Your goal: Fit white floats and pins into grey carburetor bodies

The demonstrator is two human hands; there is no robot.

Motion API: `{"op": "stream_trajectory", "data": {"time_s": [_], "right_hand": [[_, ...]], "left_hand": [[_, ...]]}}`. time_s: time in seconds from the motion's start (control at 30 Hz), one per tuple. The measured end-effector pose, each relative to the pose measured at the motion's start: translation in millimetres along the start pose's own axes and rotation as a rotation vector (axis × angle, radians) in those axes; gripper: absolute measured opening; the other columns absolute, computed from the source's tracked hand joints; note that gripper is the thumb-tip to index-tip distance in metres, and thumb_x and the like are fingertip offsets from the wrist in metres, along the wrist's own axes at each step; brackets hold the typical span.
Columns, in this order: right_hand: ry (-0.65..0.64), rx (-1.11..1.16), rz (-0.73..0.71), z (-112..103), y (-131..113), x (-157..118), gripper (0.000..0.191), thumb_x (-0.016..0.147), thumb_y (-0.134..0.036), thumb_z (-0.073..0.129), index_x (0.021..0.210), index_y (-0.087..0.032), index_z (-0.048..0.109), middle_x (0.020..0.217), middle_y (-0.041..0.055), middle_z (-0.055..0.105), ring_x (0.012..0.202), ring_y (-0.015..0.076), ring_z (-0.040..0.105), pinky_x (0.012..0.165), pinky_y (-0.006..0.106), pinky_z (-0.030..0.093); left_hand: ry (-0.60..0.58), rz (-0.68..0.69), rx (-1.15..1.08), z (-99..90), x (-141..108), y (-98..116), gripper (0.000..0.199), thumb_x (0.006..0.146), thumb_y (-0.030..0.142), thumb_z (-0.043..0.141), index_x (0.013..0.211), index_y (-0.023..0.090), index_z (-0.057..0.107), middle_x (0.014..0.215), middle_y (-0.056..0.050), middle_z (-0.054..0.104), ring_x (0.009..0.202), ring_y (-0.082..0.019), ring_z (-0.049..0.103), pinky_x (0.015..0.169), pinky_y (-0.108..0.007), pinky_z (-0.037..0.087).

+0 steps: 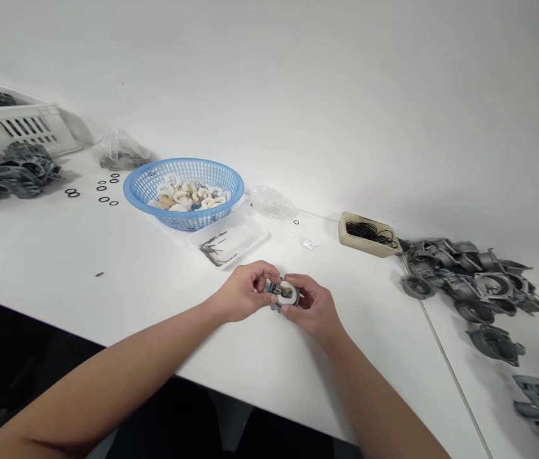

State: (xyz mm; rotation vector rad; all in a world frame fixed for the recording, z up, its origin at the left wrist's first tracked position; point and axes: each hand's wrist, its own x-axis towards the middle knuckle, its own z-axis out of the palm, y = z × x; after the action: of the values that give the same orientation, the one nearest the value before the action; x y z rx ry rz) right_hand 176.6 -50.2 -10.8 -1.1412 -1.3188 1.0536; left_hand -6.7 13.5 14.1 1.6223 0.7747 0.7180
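Both hands hold a small grey metal carburetor body [275, 307] just above the white table, near its front edge. A white U-shaped float [289, 294] sits in its upward-facing side, with some brass parts showing beside it. My left hand [246, 290] is closed on the left side, thumb and fingertips at the float's inner end. My right hand [314, 306] wraps round the right side, thumb below and fingers above the float. Fingers cover the carburetor's outer edges.
Behind the hands stand a white tray [252, 237] of thin dark pins and a blue basket [136, 191] of white floats. A cream box [369, 245] holds black rings. Grey metal castings [470, 280] lie right; carburetor bodies [15, 172] and a white crate [34, 127] are left.
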Motion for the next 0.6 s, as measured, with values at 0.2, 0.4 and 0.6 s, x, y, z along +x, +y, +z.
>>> {"op": "stream_trajectory", "data": {"time_s": [0.2,0.4,0.6], "right_hand": [[0.009,-0.001,0.007,0.0,2.4,-0.1,0.046,0.063,-0.03,0.078,0.106,-0.025,0.063,0.116,0.0083,0.058,0.098,0.0275,0.06,0.076,0.042,0.056],[0.013,0.016,0.044,-0.1,1.0,-0.3,0.047,0.061,-0.028,0.078,0.105,-0.024,0.063,0.116,0.0082,0.059,0.098,0.0272,0.061,0.077,0.041,0.055],[0.018,0.023,0.048,1.4,-0.8,-0.4,0.046,0.062,-0.027,0.078,0.105,-0.024,0.064,0.114,0.0079,0.06,0.096,0.0263,0.061,0.075,0.039,0.055]], "left_hand": [[-0.027,0.073,0.07,-2.5,-0.7,-1.7,0.034,0.068,0.021,0.069,0.099,0.018,0.058,0.062,0.007,0.035,0.056,-0.007,0.035,0.054,-0.021,0.033],[-0.034,0.098,0.086,-2.9,-2.0,-1.4,0.028,0.069,0.018,0.064,0.097,0.018,0.057,0.064,0.007,0.035,0.057,-0.007,0.035,0.054,-0.021,0.033],[-0.004,0.07,0.12,-1.2,-1.6,1.2,0.024,0.07,0.017,0.062,0.094,0.019,0.058,0.063,0.007,0.035,0.055,-0.006,0.035,0.054,-0.021,0.032]]}}
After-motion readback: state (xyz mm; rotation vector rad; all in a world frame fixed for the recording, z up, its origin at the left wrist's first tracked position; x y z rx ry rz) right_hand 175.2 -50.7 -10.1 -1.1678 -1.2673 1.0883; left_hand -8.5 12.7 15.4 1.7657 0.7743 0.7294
